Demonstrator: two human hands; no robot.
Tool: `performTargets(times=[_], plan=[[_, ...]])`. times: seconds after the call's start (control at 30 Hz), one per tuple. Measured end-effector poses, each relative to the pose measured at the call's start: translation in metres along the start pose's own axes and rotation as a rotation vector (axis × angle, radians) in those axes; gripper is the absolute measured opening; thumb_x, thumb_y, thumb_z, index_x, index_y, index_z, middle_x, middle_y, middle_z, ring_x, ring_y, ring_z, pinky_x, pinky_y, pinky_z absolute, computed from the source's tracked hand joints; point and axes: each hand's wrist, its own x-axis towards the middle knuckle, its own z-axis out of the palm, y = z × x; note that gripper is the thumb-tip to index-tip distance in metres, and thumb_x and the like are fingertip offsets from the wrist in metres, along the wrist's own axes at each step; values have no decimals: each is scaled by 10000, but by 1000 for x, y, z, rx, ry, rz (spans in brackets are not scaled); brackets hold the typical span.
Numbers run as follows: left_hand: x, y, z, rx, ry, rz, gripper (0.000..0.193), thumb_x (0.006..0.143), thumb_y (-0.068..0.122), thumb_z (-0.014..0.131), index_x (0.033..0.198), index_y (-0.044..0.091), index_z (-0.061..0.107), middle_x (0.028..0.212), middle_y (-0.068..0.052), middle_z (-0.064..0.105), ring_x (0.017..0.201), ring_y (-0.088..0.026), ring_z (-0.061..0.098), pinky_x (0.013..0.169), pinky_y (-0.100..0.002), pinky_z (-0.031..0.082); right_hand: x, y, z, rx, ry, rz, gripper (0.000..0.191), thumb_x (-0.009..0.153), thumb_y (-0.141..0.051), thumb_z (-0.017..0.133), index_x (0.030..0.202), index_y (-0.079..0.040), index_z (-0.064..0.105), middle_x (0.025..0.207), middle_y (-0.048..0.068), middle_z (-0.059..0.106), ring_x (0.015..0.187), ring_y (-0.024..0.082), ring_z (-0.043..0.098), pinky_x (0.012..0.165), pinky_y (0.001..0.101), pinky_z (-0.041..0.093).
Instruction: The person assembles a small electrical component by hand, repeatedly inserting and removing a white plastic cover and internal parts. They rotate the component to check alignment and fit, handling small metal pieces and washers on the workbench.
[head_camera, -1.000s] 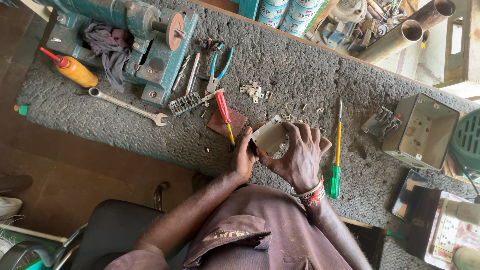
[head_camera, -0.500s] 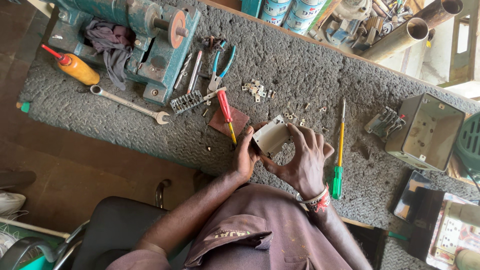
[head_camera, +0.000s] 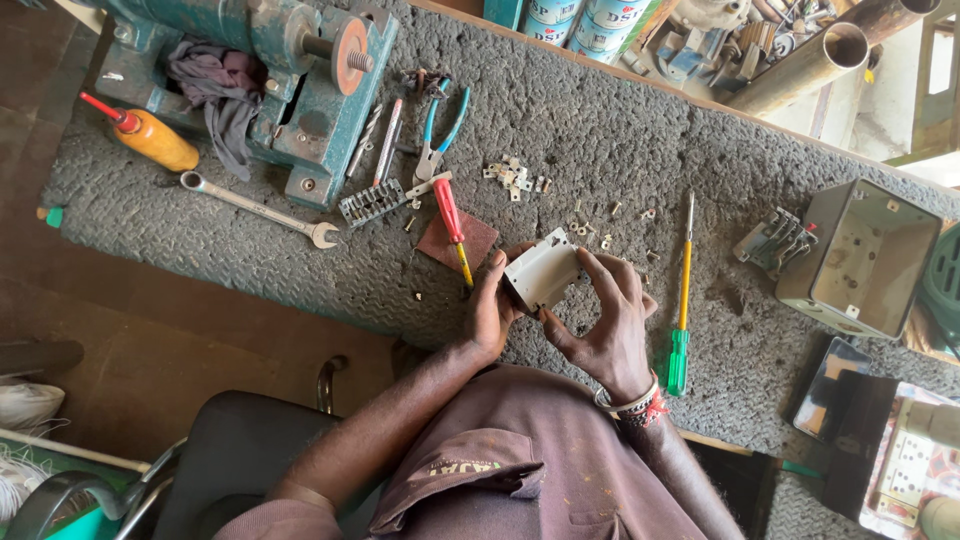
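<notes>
We are seeing even, soft daylight over the grey bench mat (head_camera: 620, 130). Brightest glare is blowing out at 2 o'clock. Shadows are staying short and faint. Floor at 9 o'clock is reading dim. Edges are bending slightly; focus is holding sharp throughout.

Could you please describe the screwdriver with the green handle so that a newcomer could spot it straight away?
Start at the grey carpeted bench and find the person's right hand, which holds a small pale box. Just beyond that hand lies the screwdriver, pointing away from the person. Its yellow shaft and green handle set it apart from the shorter red-handled screwdriver near the left hand.
</notes>
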Motion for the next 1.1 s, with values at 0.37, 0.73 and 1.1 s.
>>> performTargets(times=[0.37, 0.73, 1.1], plan=[[0, 5, 0, -7, -30, -29, 571, 1058, 528, 407, 1397, 93, 554, 1342, -72, 617, 1225, -173, 608, 958, -356, 563, -2, -4, -2, -122, 151, -64, 781, 674, -455, 867, 1349, -127, 648, 1255, 51, 705, 1158, 213, 595, 1023, 403, 317], [-2, 8, 4, -13, -53, -5, 540, 1084, 505, 397, 1398, 96, 560, 1306, -62, 615, 1199, -158, 614, 979, -354, 569, -14, -1, 2, -75, 196, -11, 751, 661, -450, 900, 1292, -137, 641, 1167, 8, 699, 1096, 174, 606, 1030, 386, 314], [-1, 2, 2, 234, -83, 166, 640, 863, 406, 765, 1371, 78, 556, 1229, -90, 599, 1148, -191, 629, 924, -406, 628, -15, -3, 3, -105, 167, 1, 742, 674, -417, 903, 1294, -139, 607, 1185, -4, 694, 1083, 176, 599, 1030, 402, 315]])
